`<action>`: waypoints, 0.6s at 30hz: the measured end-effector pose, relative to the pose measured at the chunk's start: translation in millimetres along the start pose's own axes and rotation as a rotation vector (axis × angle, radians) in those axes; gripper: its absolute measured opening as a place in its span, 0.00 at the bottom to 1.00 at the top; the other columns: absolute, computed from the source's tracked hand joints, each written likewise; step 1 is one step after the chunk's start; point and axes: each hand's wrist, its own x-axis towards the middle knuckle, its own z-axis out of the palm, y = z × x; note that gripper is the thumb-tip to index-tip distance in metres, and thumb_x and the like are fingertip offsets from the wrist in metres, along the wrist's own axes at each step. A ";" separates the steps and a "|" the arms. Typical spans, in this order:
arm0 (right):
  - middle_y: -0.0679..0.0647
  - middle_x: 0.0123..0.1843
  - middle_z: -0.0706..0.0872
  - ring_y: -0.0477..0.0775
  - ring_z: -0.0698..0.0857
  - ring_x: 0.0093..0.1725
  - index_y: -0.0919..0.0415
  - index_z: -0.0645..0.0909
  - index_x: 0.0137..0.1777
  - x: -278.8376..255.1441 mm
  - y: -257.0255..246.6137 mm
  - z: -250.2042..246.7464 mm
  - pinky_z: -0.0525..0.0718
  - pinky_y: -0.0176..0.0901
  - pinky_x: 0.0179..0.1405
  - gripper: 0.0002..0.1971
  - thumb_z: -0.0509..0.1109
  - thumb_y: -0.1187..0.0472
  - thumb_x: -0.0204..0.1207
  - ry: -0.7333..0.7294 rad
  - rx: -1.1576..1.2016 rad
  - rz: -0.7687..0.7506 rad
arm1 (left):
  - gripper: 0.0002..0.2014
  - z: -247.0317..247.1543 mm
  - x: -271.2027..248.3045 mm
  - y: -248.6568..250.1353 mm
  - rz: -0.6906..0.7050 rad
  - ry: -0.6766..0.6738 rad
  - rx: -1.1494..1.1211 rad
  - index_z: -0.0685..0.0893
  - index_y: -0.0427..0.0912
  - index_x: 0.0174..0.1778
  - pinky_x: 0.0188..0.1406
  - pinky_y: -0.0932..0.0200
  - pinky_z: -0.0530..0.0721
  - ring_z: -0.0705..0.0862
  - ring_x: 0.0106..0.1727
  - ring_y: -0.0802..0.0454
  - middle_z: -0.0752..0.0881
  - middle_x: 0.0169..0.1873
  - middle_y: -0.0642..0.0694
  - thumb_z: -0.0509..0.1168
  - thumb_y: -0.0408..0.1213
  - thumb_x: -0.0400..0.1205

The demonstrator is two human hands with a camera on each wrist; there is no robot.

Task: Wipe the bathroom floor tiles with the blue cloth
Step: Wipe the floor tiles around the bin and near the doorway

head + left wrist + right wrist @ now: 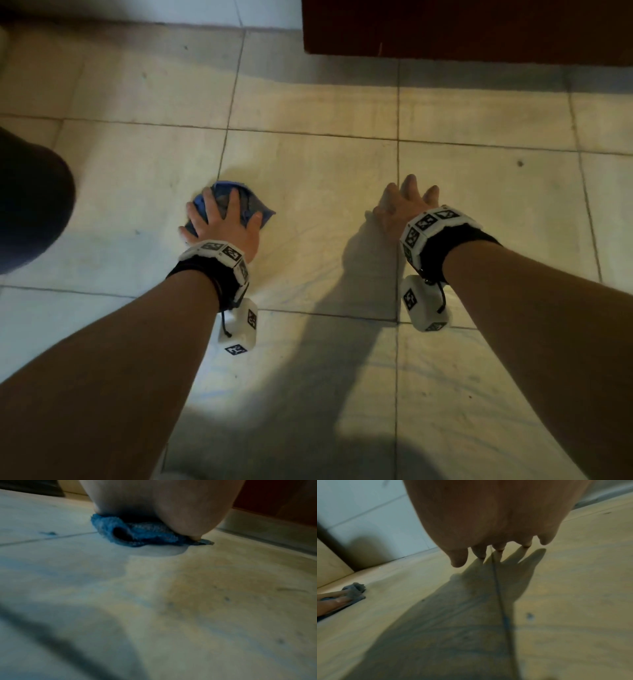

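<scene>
At nine o'clock of the head view, on a pale floor tile point(308, 219) beside a grout line point(224, 144): the blue cloth point(251, 205), bunched into a wad and pinned flat under the left hand point(222, 222). Fingers point(233, 202) spread and only lightly bent over the wad, palm bearing down, so a pressing grip rather than a clench; from the left wrist, terry folds point(137, 534) squeezed out beneath the palm and touching the floor. Off at three o'clock, well apart from the cloth, the right hand point(407, 202), fingers straight and slightly apart, holding nothing, low over the floor and probably braced there, though contact cannot be told; its shadow point(488, 588) lies across a grout line.

Seemingly mid-wipe, a stroke in hand. Faint streaks on the near tiles point(342, 274) hint at ground covered, the far row toward twelve o'clock likely pending. Next move calls for steady downward pressure and a sweep across the tile without letting the wad roll loose.

Around: a dark wooden cabinet point(462, 27) at one o'clock, a dark rounded shape point(30, 205) at nine o'clock, a small dark spot point(520, 163) at two o'clock. Cabinet base and the dark shape limit the reach at the edges.
</scene>
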 end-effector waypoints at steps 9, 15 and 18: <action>0.48 0.87 0.35 0.70 0.38 0.85 0.44 0.48 0.86 -9.4 -48.5 0.3 0.50 0.74 0.80 0.30 0.49 0.39 0.86 -0.050 -0.004 -0.136 | 0.33 8.9 -11.2 -13.9 -0.299 0.026 -0.220 0.42 0.59 0.88 0.81 0.26 0.43 0.35 0.86 0.33 0.35 0.87 0.45 0.44 0.62 0.89; 0.47 0.87 0.41 0.64 0.45 0.85 0.45 0.53 0.85 0.0 -26.2 -0.7 0.53 0.76 0.77 0.26 0.50 0.46 0.88 -0.030 -0.032 -0.210 | 0.35 13.1 -25.6 40.9 -0.312 -0.018 -0.257 0.39 0.54 0.88 0.80 0.24 0.43 0.34 0.85 0.29 0.33 0.86 0.40 0.43 0.63 0.88; 0.50 0.85 0.49 0.64 0.52 0.82 0.47 0.58 0.81 3.4 -11.1 0.5 0.59 0.76 0.74 0.24 0.53 0.48 0.87 0.005 -0.027 -0.228 | 0.36 14.6 -29.0 64.5 -0.253 -0.033 -0.240 0.38 0.55 0.88 0.80 0.24 0.42 0.33 0.84 0.29 0.32 0.86 0.40 0.44 0.63 0.88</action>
